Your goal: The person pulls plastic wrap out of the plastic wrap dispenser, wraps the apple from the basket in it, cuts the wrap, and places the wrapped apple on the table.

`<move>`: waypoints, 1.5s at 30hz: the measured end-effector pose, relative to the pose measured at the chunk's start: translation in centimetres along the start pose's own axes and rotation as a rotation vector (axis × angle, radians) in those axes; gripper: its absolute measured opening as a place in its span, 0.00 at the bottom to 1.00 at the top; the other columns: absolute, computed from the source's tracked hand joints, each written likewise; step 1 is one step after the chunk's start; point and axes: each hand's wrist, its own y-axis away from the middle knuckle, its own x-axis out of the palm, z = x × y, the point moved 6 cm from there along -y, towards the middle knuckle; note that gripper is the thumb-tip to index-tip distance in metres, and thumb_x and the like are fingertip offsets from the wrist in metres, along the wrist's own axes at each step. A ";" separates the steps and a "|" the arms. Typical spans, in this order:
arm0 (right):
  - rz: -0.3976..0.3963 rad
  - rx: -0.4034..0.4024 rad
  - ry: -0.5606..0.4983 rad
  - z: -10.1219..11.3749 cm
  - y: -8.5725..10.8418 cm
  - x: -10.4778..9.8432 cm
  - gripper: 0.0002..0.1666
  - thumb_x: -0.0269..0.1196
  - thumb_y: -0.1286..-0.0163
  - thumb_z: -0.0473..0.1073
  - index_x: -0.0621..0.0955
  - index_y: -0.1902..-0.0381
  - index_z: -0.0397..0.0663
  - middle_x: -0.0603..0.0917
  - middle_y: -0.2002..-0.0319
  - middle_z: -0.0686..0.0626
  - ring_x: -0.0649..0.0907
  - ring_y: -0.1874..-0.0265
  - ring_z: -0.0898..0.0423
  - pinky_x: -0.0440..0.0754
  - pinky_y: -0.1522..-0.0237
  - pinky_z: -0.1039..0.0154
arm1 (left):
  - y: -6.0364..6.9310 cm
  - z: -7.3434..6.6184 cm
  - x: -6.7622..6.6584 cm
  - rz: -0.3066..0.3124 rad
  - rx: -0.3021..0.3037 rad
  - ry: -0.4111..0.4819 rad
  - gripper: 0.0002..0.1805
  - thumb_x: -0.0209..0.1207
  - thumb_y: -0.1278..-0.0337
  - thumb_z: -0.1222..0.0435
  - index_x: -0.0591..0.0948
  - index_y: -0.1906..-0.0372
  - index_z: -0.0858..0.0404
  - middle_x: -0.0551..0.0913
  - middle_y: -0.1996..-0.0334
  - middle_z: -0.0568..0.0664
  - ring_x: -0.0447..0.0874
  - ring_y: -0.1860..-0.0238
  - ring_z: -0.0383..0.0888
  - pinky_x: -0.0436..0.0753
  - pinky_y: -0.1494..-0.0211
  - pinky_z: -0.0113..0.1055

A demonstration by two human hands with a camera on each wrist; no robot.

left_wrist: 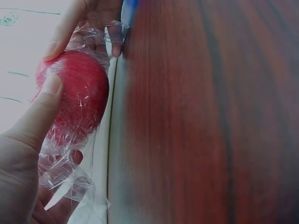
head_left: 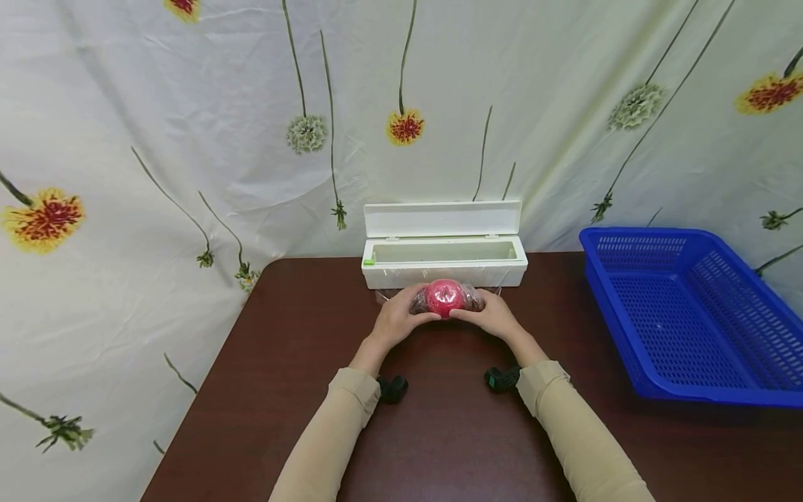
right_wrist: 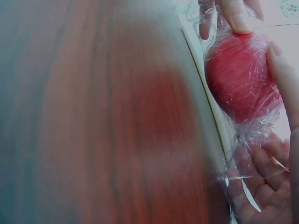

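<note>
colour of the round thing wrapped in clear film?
The round thing is pinkish red; it shows best in the left wrist view.

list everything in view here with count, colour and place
red round item: 1, red, between the hands
plastic film: count unclear, clear, around the red round item
long box: 1, white, lid open, table's far edge
tab: 1, green, on the box's left
basket: 1, blue, table's right
table: 1, brown, below
flowered cloth: 1, whitish, behind
wrist devices: 2, black, one per wrist
sleeves: 2, beige, forearms
left hand, right hand: 2, bare, holding the red round item
</note>
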 end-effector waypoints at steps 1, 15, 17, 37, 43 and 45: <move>0.003 -0.002 0.001 0.0 0.0 0.0 0.34 0.69 0.46 0.61 0.78 0.48 0.45 0.82 0.54 0.47 0.80 0.57 0.52 0.78 0.52 0.53 | 0.0 0.1 0.0 0.003 -0.002 -0.001 0.35 0.68 0.55 0.49 0.73 0.39 0.58 0.77 0.45 0.50 0.74 0.43 0.45 0.71 0.39 0.41; 0.025 0.004 0.023 -0.5 -0.5 0.4 0.32 0.69 0.45 0.60 0.79 0.50 0.44 0.82 0.55 0.47 0.79 0.59 0.53 0.78 0.55 0.55 | -0.2 0.8 0.6 0.039 -0.053 -0.017 0.36 0.67 0.53 0.49 0.73 0.38 0.58 0.77 0.44 0.51 0.74 0.43 0.47 0.71 0.39 0.43; 0.032 0.005 0.023 -0.4 -0.6 0.4 0.29 0.68 0.44 0.59 0.80 0.53 0.44 0.83 0.57 0.47 0.79 0.61 0.54 0.78 0.57 0.56 | -0.2 0.9 0.7 0.045 -0.056 -0.021 0.35 0.66 0.52 0.49 0.73 0.39 0.59 0.77 0.44 0.51 0.74 0.43 0.47 0.71 0.40 0.44; 0.074 0.034 0.027 -0.4 -1.2 0.4 0.33 0.67 0.43 0.60 0.79 0.46 0.45 0.82 0.52 0.45 0.80 0.56 0.51 0.78 0.52 0.53 | -0.8 1.6 1.0 0.103 -0.123 0.040 0.35 0.63 0.49 0.46 0.72 0.37 0.55 0.75 0.41 0.49 0.72 0.41 0.46 0.69 0.38 0.44; 0.049 0.025 0.022 -0.6 -1.2 0.5 0.32 0.68 0.44 0.60 0.79 0.47 0.46 0.82 0.53 0.46 0.80 0.57 0.51 0.78 0.53 0.53 | -0.7 1.9 1.0 0.079 -0.144 0.077 0.35 0.64 0.50 0.46 0.73 0.38 0.55 0.76 0.42 0.49 0.72 0.41 0.47 0.69 0.38 0.45; 0.039 0.029 0.027 -0.8 -1.1 0.6 0.33 0.68 0.44 0.61 0.79 0.47 0.46 0.82 0.53 0.46 0.80 0.57 0.51 0.78 0.52 0.53 | -0.5 2.0 1.1 0.073 -0.156 0.085 0.35 0.64 0.51 0.46 0.73 0.37 0.54 0.76 0.41 0.49 0.72 0.41 0.47 0.68 0.38 0.46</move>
